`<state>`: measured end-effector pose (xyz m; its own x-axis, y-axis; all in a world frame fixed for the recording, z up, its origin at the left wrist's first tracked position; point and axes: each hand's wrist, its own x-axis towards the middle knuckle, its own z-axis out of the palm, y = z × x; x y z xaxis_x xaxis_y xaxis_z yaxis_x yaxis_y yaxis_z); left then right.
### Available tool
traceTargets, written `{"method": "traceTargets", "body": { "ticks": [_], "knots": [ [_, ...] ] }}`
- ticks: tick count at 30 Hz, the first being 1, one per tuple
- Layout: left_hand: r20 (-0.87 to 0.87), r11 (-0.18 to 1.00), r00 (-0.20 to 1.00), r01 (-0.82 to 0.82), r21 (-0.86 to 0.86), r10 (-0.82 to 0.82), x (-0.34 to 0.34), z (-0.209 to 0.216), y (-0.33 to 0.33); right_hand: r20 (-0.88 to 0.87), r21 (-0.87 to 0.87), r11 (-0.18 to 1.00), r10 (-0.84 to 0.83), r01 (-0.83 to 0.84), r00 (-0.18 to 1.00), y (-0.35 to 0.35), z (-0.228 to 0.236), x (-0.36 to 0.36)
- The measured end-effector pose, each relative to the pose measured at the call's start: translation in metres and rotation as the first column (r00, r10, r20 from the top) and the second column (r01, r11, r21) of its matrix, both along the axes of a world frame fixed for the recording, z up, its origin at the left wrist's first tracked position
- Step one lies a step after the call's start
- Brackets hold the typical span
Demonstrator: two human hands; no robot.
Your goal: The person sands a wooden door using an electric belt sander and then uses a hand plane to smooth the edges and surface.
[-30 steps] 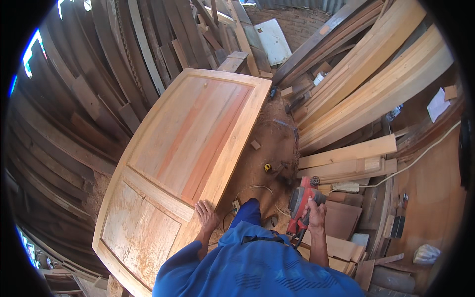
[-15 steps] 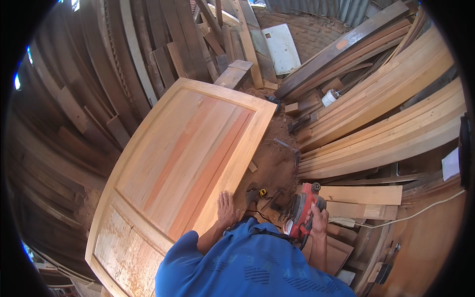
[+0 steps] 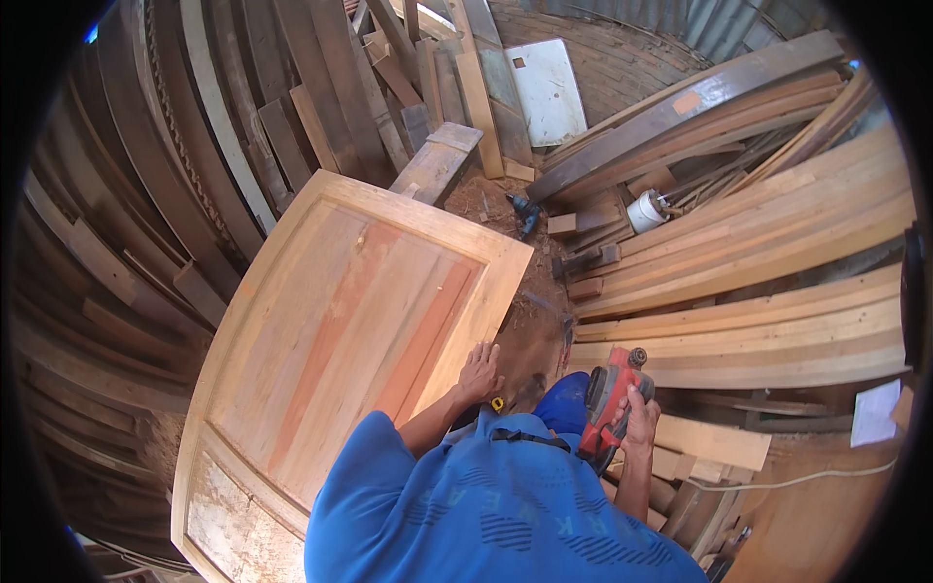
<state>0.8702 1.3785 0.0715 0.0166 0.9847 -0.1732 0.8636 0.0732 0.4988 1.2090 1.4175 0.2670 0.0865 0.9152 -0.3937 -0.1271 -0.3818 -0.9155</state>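
A wooden panel door (image 3: 503,255) with reddish and pale boards lies in front of me and to my left. My left hand (image 3: 478,373) rests flat on its right-hand edge, fingers stretched out and holding nothing. Off to the right of the door, my right hand (image 3: 639,420) grips the handle of a red and black belt sander (image 3: 604,394). The sander is held up beside my body, apart from the door. Part of its handle is hidden behind my fingers. A yellow tape measure (image 3: 498,403) shows just beside my left wrist.
Stacked planks (image 3: 758,233) fill the right side, and dark boards (image 3: 126,175) lean along the left. Past the door's far corner lie a drill (image 3: 526,214) and a white bucket (image 3: 645,211). A pale cord (image 3: 797,482) runs across the lower right.
My left hand has shifted up and to the right in view, still on the door's edge. The sander has risen slightly in my right hand. The whole view has turned a little.
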Motion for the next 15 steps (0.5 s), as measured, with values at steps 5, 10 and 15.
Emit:
{"method": "traceTargets", "body": {
  "ticks": [5,10,15],
  "knots": [
    [-0.048,0.999,0.999,-0.011,-0.035,0.009,-0.004,-0.001,0.073,-0.023,-0.078,0.997,0.027,-0.028,0.999,0.087,-0.016,-0.004],
    [-0.131,0.994,0.985,-0.107,0.020,0.109,-0.009,-0.009,0.168,-0.059,-0.083,0.992,0.087,-0.092,0.994,0.209,-0.043,-0.002],
    [-0.252,0.952,0.922,-0.305,-0.006,0.294,-0.019,-0.020,0.239,0.010,-0.077,0.953,0.294,-0.293,0.956,0.331,-0.031,-0.020]
  ]
}}
